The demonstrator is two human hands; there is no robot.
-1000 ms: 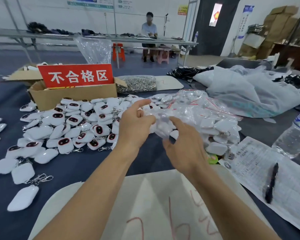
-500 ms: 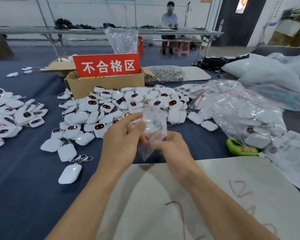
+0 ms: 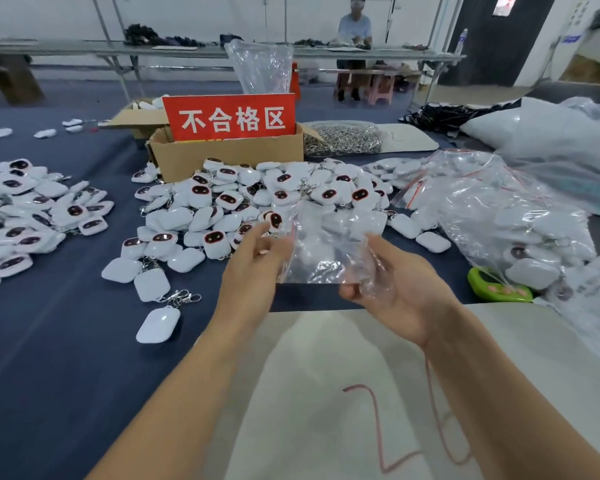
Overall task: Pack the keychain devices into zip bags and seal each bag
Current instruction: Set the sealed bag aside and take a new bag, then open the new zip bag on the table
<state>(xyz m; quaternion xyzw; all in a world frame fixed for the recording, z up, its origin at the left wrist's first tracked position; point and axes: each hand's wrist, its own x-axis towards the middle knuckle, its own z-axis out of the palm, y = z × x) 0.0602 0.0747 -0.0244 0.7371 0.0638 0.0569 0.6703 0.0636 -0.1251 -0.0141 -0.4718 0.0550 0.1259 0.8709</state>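
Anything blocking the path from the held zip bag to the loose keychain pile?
Nothing visible. The left hand and right hand hold the zip bag up just in front of the keychain pile.

The scene is taken from a single wide-angle camera worn on the head, aimed forward and down across the blue-covered table [image 3: 49, 358]. The left hand [image 3: 253, 271] and right hand [image 3: 402, 289], with the zip bag [image 3: 326, 251] between them, are caught close under the lens at mid-frame, both forearms entering from the bottom edge. A seated person [image 3: 354, 29] at a far table [image 3: 187, 51] is taken in small at the top edge.
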